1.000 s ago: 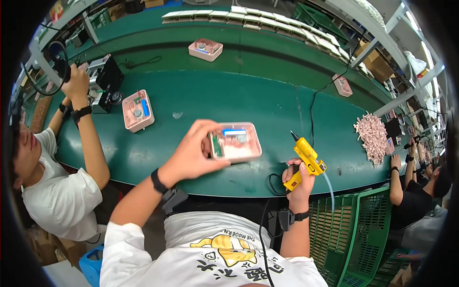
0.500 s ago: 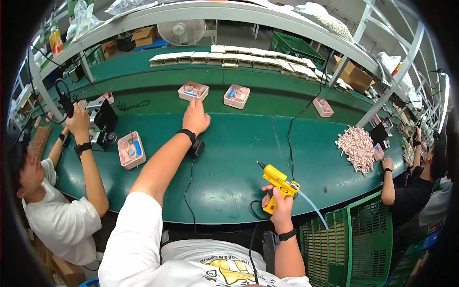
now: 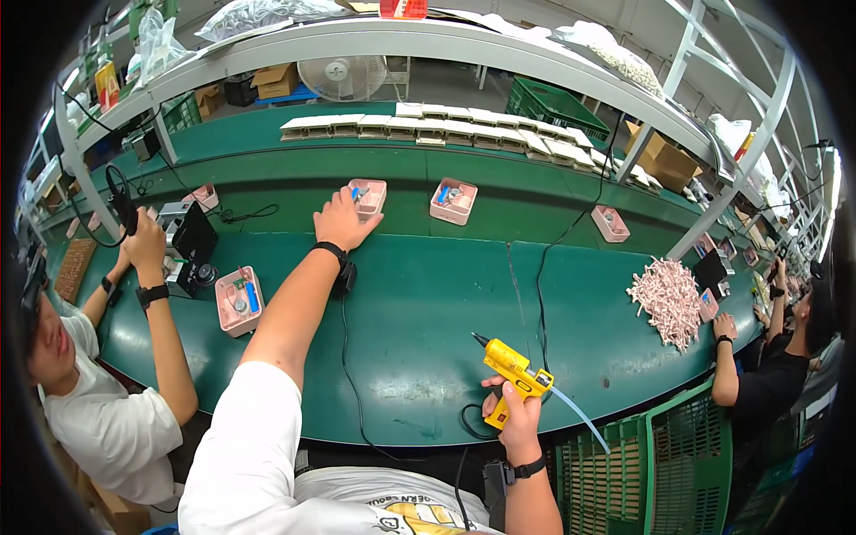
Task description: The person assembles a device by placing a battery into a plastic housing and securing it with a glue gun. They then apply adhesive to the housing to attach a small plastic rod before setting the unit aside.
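Out over the green belt, my left hand (image 3: 346, 220) curves around the front left corner of a pink plastic box (image 3: 371, 198). Its thumb lies along the near side and its fingers are at the left wall. A blue cylindrical part and a round grey part show inside that box. Lower right, my right hand (image 3: 517, 412) grips a yellow hot glue gun (image 3: 517, 369) by its handle, nozzle pointing up and left. A pale blue glue stick (image 3: 580, 417) trails from its rear. A second pink box (image 3: 453, 201) with similar parts sits just right of the first.
Another pink box (image 3: 240, 301) rests on the near green table at left, and one more (image 3: 610, 225) on the belt at right. Small pink pieces (image 3: 667, 303) form a pile. Black cables cross the tabletop. Co-workers sit left and right; green crates (image 3: 687, 446) stand lower right.
My left hand has shifted from the near side of the box to its left corner, and the box lies slightly nearer. The other belt boxes have drifted right. The glue gun stays in my right hand.
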The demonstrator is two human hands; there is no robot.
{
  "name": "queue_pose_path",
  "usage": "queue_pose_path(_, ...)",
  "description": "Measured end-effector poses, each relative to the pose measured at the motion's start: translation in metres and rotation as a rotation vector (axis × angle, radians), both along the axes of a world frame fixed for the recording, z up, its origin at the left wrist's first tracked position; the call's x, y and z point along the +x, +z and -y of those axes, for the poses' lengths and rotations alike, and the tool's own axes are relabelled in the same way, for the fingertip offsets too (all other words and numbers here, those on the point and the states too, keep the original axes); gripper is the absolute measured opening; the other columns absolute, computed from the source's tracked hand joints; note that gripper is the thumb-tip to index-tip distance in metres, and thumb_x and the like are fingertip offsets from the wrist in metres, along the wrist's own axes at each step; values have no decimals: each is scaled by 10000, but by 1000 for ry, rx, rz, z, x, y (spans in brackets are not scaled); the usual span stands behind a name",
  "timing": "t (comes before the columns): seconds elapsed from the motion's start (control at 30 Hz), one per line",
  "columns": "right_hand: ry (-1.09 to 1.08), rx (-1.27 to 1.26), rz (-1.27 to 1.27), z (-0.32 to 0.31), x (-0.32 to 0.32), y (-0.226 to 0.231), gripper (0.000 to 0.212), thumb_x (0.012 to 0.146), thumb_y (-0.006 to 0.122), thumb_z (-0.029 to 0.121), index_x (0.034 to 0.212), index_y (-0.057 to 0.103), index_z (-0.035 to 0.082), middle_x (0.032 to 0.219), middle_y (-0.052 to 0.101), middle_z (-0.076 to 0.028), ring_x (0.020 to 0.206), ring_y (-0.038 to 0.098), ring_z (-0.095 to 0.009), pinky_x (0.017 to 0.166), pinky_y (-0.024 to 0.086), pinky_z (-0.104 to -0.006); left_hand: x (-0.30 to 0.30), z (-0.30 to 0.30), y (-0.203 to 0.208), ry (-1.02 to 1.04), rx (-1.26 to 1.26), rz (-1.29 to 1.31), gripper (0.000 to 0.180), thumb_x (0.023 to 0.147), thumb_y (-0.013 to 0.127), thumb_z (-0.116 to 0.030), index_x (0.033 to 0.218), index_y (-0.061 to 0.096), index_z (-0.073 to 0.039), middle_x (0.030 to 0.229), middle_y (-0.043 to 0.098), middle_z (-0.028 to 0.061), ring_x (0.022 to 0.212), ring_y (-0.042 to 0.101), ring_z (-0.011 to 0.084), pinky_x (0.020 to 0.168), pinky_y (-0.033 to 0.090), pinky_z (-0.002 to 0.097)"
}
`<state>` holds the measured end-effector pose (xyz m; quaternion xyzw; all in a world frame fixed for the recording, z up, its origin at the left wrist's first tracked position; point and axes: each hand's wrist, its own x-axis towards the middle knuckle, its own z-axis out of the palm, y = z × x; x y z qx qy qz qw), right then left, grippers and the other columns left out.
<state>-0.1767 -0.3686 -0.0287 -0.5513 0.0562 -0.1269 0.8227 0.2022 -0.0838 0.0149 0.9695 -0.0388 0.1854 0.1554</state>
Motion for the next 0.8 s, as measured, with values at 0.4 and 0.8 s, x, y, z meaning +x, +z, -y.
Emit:
queue_pose_path(0.4, 1, 19, 0, -1, -2, -1, 229, 1070, 621, 157, 1164, 666, -47, 1091, 741, -205, 625, 649, -168, 606, 556, -334, 17, -29, -36, -188, -223, 144, 406, 830, 861, -285, 1178, 722, -127, 1235, 597, 151, 1100, 650, 359, 951, 563, 473)
queue_pose_path(0.8, -35, 53, -11, -2, 2, 4, 240, 1069, 627, 179, 1160, 661, -40, 1097, 732, -207, 640, 638, -157, 583, 537, -328, -297, -85, 0, -819, -443, -149, 287, 740, 945, -170, 931, 747, -88, 1218, 598, 134, 1184, 627, 340, 1017, 535, 452)
